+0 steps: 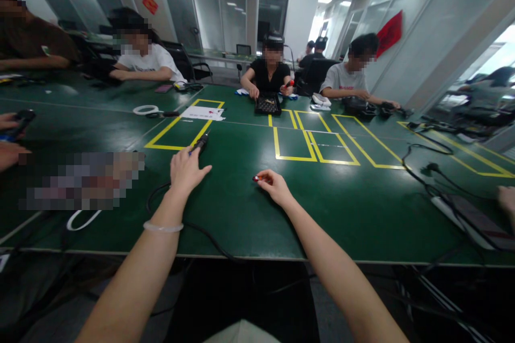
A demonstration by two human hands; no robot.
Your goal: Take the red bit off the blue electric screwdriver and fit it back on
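the left hand reaches far over the green table, fingers lying on the near end of a dark corded tool that rests flat at the corner of a yellow taped box; whether it grips i cannot tell. the right hand pinches a small red part just above the table. tool and part sit well apart, so the work looks barely begun.

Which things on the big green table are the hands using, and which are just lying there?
In use:
left hand on the black corded pen-shaped tool
right hand pinching the small red object

Lying about:
white ring of tape
white paper sheet
black power strip
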